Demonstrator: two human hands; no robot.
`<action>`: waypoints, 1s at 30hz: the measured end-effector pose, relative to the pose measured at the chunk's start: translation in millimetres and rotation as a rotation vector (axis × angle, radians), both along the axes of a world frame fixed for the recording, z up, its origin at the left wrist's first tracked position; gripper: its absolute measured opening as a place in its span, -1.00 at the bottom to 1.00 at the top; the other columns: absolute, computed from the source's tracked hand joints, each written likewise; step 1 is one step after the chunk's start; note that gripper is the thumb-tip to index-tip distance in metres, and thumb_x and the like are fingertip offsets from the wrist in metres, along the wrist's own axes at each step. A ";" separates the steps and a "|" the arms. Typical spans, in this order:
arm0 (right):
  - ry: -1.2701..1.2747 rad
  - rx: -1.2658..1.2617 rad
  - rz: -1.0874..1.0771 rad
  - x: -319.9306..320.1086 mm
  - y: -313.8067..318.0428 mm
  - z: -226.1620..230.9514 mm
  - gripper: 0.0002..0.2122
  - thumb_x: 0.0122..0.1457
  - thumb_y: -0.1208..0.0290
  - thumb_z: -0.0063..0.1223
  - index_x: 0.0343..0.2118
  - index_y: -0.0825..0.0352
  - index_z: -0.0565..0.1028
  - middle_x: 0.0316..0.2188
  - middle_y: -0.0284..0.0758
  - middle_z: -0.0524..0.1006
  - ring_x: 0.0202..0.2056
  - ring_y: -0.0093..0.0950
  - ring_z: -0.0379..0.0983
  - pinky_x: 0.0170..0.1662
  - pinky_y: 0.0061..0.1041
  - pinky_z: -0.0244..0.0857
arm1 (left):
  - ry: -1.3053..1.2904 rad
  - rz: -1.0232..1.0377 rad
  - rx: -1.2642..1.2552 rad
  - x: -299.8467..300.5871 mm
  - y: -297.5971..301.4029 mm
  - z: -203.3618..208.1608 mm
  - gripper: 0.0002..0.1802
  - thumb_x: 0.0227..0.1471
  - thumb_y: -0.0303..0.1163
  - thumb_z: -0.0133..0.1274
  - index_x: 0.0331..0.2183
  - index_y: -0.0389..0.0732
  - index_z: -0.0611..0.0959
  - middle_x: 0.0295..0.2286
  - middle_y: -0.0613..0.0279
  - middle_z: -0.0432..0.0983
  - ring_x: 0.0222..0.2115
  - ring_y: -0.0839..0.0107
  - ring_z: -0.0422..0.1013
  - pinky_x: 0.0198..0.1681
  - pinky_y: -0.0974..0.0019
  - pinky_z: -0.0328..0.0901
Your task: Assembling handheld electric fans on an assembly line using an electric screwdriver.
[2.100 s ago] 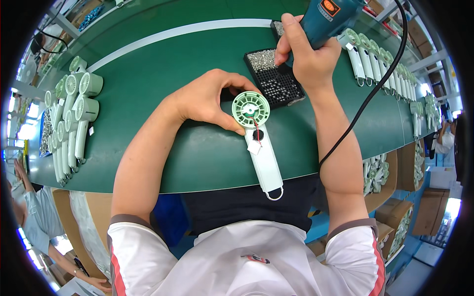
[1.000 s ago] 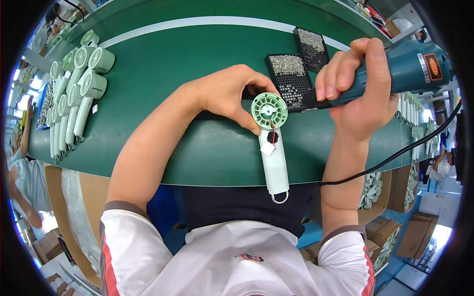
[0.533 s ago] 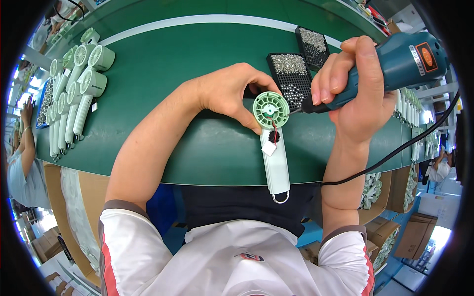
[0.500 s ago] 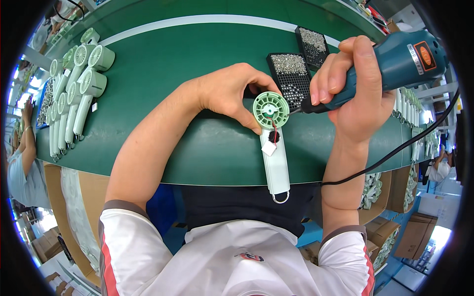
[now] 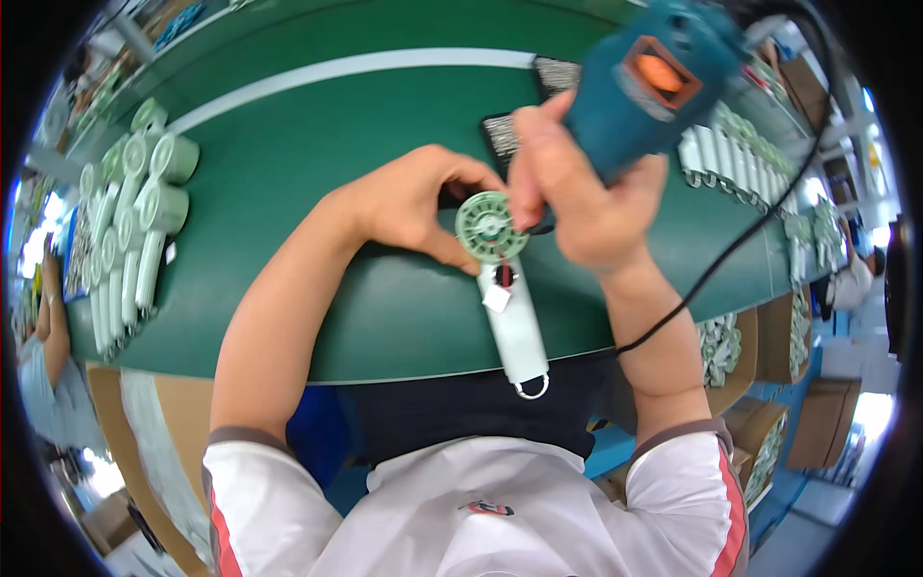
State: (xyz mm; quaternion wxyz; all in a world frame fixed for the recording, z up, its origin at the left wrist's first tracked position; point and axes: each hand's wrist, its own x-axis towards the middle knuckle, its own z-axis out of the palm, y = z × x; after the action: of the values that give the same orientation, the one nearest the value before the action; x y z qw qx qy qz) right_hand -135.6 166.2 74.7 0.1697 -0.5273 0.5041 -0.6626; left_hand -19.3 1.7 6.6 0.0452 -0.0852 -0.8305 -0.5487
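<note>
My left hand point(image 5: 413, 207) grips a handheld fan body point(image 5: 519, 337) by its round, slotted green head. The pale handle points toward me, with a wire loop at its end. A small white connector point(image 5: 497, 298) on red and dark wires lies over the handle's top. In my closed right hand point(image 5: 591, 216) is a teal electric screwdriver point(image 5: 625, 115), its body tilted up and away. That hand is blurred, and its fingertips come right beside the fan head's right rim. I cannot make out the screwdriver's bit.
Two black screw trays point(image 5: 501, 139) lie behind my right hand, partly covered by it. Several pale fan bodies point(image 5: 149, 240) are stacked at the left, and more point(image 5: 726, 159) stand in rows at the right. The screwdriver's black cord point(image 5: 731, 264) crosses my right forearm. Cardboard boxes point(image 5: 735, 385) hold parts below the table.
My right hand has swung the screwdriver left and more upright, close over the fan head. The left hand still holds the fan. The whole view has shifted slightly.
</note>
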 end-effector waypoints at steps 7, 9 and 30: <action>-0.047 -0.030 0.007 3.9 -2.6 -2.6 -0.85 0.26 0.50 0.22 -0.43 0.39 0.52 -0.68 -0.43 0.50 -0.70 -0.70 0.40 -0.65 -0.65 0.24 | -0.094 0.059 0.094 8.3 7.1 14.4 -0.34 -0.43 -0.48 0.55 -0.14 -0.24 0.68 -0.25 0.26 0.66 -0.20 0.43 0.53 0.02 0.30 0.36; -0.056 -0.063 0.002 2.9 -1.3 -6.8 -0.86 0.26 0.50 0.22 -0.42 0.39 0.51 -0.68 -0.43 0.50 -0.70 -0.69 0.41 -0.65 -0.65 0.25 | -0.103 0.043 0.075 7.6 8.6 16.0 -0.35 -0.42 -0.48 0.55 -0.15 -0.23 0.69 -0.26 0.29 0.65 -0.21 0.44 0.52 0.02 0.31 0.36; 1.150 0.234 -0.493 -118.3 111.9 -22.7 -0.68 0.06 0.46 0.42 -0.13 0.34 0.56 -0.26 -0.18 0.62 -0.31 -0.26 0.63 -0.26 -0.35 0.54 | -0.060 0.046 -0.028 5.3 1.9 -4.3 -0.24 -0.42 -0.34 0.54 -0.04 -0.24 0.69 -0.28 0.28 0.69 -0.26 0.47 0.53 -0.09 0.33 0.36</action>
State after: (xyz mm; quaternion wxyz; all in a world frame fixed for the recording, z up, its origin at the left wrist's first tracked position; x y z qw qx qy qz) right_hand -253.8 278.1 51.9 -0.2291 -0.6453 0.6902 -0.2339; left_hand -14.0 3.6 2.3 0.0319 -0.0503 -0.8409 -0.5379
